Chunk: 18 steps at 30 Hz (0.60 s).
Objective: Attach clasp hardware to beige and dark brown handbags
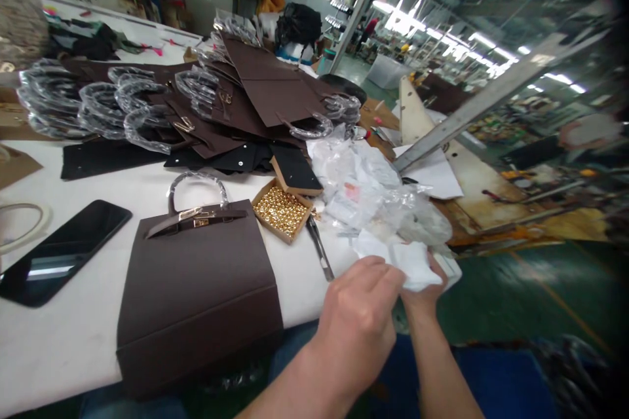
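Observation:
At the table's right end, both my hands are on a small white packet (415, 265), paper or thin plastic. My left hand (361, 314) is closed, its fingers pinched at the packet's near-left edge. Behind and under it my right hand (432, 288) grips it from the right, with most fingers hidden. Farther left, a dark brown handbag panel (201, 275) lies with a wrapped handle (199, 177) and gold-coloured clasp hardware (196, 215). Between panel and hands are a cardboard box of small gold-coloured studs (281, 209) and a dark pen-like tool (319, 249).
Crumpled clear plastic bags (366, 177) lie just beyond my hands. Stacked brown bag panels (265, 85) with wrapped handles fill the back. A black phone (66, 252) and a tape roll (22, 226) sit left. A metal post (472, 105) slants up at right.

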Available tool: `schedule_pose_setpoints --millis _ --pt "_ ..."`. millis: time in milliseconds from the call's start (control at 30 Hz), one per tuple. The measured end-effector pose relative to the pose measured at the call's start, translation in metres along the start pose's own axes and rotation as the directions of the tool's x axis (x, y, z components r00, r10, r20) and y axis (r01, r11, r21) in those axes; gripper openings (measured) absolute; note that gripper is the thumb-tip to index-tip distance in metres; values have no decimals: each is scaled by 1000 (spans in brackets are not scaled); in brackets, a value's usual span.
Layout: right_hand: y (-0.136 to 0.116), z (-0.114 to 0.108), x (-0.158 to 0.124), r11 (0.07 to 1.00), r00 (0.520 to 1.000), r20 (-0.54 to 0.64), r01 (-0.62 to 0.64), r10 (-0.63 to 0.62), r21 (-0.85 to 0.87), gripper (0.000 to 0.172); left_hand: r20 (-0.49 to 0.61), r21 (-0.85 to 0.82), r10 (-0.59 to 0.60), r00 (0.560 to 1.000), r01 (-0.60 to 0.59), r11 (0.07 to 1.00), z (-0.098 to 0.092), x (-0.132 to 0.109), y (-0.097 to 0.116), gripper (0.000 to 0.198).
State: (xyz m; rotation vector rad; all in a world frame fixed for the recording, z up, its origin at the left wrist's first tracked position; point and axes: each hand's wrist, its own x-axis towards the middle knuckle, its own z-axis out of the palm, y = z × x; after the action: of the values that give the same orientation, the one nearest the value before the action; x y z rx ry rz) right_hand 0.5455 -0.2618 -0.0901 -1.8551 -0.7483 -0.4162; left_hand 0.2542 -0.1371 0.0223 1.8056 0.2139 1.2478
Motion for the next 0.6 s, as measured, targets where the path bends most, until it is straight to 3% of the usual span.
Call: schedule_pose_setpoints --millis 133,267,333,367,433,500,533,600 --pt "-4 -1 3 998 995 -82 -61 58 -30 41 -3 -31 -3 1000 3 1000 -21 -4 -8 40" --pt "-15 -1 4 990 984 145 117 -105 -75 25 -23 -17 -7 1000 6 1000 -51 -17 -7 44" --pt "-22 -2 6 982 956 239 186 -172 -40 21 -71 7 -132 989 133 991 -63 -21 -6 36" --pt "-24 -3 6 981 947 262 196 -186 -11 20 -106 21 -237 966 240 970 -67 -21 -6 30" --pt "-27 -3 8 980 939 282 198 -198 26 20 -192 30 -448 873 461 887 -72 -18 -7 21" --pt "-29 -4 9 978 936 285 208 -209 34 25 -259 -9 -566 783 584 812 -73 -10 -6 22" --pt "-29 -4 10 975 934 281 218 -219 35 27 -273 -37 -588 762 602 797 -72 -5 -4 25" --pt "-30 -6 10 971 934 265 237 -240 44 29 -265 -77 -586 766 589 805 -71 6 3 29"
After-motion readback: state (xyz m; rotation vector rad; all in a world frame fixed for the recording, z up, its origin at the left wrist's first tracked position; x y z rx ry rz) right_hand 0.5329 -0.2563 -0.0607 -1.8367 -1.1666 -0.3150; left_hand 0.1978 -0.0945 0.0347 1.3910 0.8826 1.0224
